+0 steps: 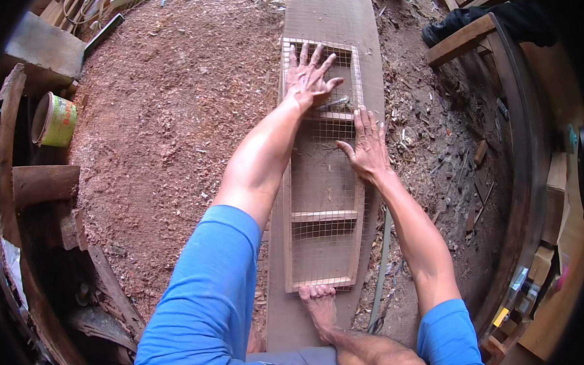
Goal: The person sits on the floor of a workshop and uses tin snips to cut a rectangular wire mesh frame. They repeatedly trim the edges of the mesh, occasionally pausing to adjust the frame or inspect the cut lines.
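A long wooden frame (324,214) with crossbars lies on a wide board (330,12), wire mesh (321,181) spread over it. My left hand (309,80) rests flat with fingers spread on the mesh in the far section. Further down the right side, my right hand (371,146) lies along the frame's edge, its thumb apart over the mesh. Neither hand grasps anything. A small metallic item (336,102), too small to identify, shows just below my left hand. My bare foot (320,305) touches the frame's near end.
Sawdust and shavings (160,120) cover the ground at left. A green plastic bucket (55,120) lies tipped near a concrete block (42,47). A wooden bench frame (514,171) stands at right. Beside the board runs a narrow strip (381,262). Wood scraps (480,153) litter the right-hand ground.
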`<state>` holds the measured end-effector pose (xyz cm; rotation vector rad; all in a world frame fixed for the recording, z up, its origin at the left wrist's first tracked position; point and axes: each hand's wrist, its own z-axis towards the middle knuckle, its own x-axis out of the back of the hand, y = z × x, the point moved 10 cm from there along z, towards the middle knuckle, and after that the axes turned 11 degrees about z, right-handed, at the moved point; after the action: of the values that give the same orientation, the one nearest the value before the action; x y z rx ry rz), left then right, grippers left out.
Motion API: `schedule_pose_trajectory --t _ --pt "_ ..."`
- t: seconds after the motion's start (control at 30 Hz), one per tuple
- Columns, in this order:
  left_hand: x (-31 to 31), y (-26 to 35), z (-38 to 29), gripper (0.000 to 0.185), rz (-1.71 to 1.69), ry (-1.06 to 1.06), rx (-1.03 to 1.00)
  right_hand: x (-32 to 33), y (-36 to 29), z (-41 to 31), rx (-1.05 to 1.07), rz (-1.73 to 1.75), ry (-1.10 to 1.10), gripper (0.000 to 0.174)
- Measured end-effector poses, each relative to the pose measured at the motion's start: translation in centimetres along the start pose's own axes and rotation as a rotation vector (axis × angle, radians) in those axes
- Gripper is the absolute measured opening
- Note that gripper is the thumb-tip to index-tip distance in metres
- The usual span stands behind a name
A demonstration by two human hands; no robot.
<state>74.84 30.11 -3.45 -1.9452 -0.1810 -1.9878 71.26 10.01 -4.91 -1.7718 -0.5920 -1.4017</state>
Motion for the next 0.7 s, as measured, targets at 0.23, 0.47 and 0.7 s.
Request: schedule_pose_trajectory --t 0.23,0.47,0.7 --pt "-0.1 0.0 0.1 0.072 0.008 0.007 0.012 0.1 -0.2 -0.1 0.01 0.05 0.018 0.094" --pt "-0.1 0.3 0.3 0.066 0.031 -0.019 -0.005 0.9 -0.5 -0.4 0.023 0.184 0.063 0.092" --pt "0.5 0.3 0.0 0.067 -0.012 0.006 -0.011 1.7 -0.9 -0.4 0.068 0.279 0.125 0.094"
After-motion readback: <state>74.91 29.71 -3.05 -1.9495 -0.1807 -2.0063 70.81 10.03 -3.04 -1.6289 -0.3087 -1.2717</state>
